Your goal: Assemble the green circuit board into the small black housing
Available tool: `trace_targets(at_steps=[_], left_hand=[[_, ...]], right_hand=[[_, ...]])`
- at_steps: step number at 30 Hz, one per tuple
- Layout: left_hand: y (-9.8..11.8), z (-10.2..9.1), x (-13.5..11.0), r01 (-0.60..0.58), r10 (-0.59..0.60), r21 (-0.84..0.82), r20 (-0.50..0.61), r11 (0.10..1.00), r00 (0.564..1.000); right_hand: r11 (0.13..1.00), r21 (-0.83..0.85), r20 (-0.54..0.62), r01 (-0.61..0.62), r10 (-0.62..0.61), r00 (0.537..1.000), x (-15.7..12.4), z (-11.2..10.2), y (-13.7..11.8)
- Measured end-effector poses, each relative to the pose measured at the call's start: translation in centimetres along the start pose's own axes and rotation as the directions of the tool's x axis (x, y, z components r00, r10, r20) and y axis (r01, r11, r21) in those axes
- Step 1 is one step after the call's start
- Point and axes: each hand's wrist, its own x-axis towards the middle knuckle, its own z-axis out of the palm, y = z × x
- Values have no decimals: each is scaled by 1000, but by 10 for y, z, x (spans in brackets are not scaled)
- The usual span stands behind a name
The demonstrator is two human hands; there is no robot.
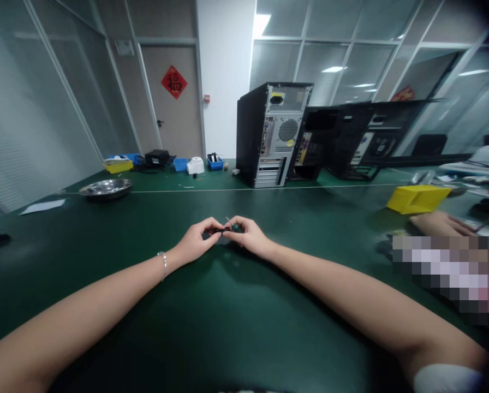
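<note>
From where I stand, the left hand (198,238) and right hand (248,236) both pinch a small dark piece (223,231) between them, neither nearer, its long axis seemingly running hand to hand; a green item (235,227) sits within the right hand.

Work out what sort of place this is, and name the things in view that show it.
Probably an electronics repair or assembly room, perhaps within an office: several computer cases stand on a green tabletop, with small blue bins near them.
</note>
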Motion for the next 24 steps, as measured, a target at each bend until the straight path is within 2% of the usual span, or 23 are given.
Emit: trace_targets(at_steps=[3,9,13,17,24], left_hand=[[-2,0,1,-5,5,-5,10,1000,1000],[-8,-2,4,42,-42,-2,-108,999,993],[-12,-3,6,48,-56,-57,-144,997,988],[-15,-3,7,24,-38,-97,-145,995,989],[-17,-3,7,34,-70,-229,-151,973,986]], right_hand=[[1000,18,-2,-11,11,1000,0,0,1],[999,-6,-57,42,-43,997,1,0,6],[983,-121,-106,138,-151,983,-2,1,5],[940,-264,-77,217,-245,966,-6,0,1],[893,-391,-99,225,-283,954,-5,-2,2]])
